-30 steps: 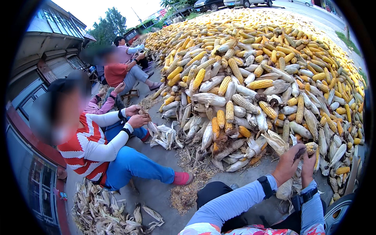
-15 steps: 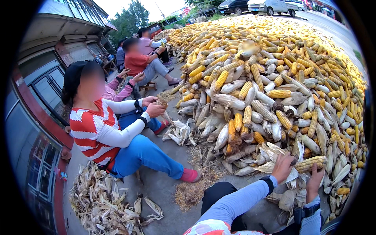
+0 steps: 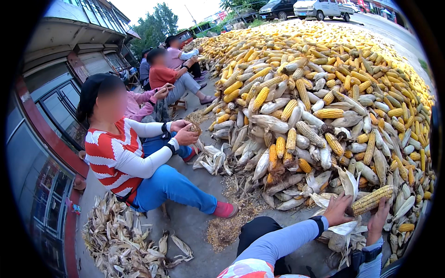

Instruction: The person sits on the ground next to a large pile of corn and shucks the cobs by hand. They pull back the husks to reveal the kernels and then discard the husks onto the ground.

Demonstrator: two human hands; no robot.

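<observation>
A yellow ear of corn (image 3: 372,199) is held between my two hands at the lower right, its kernels bare and its right end tilted up. My left hand (image 3: 337,210) is closed at the ear's left end, next to pale husk leaves (image 3: 351,183) that stick up behind it. At the other end my right hand (image 3: 378,219) grips the ear from below, fingers bent against it. More loose husk (image 3: 342,238) hangs beneath my hands. Just beyond lies the large heap of corn (image 3: 296,139), some ears bare, others in dry husks.
To my left a co-worker in a striped red top (image 3: 123,155) sits with an ear in both hands. Several more people sit farther along the heap. A husk pile (image 3: 125,241) and scattered kernels (image 3: 227,229) lie on the ground. Vehicles (image 3: 320,8) stand far off.
The ear has tilted, its right end rising, and my hands have shifted with it. A husk leaf behind my left hand stands more upright. The nearest co-worker's hands have moved slightly.
</observation>
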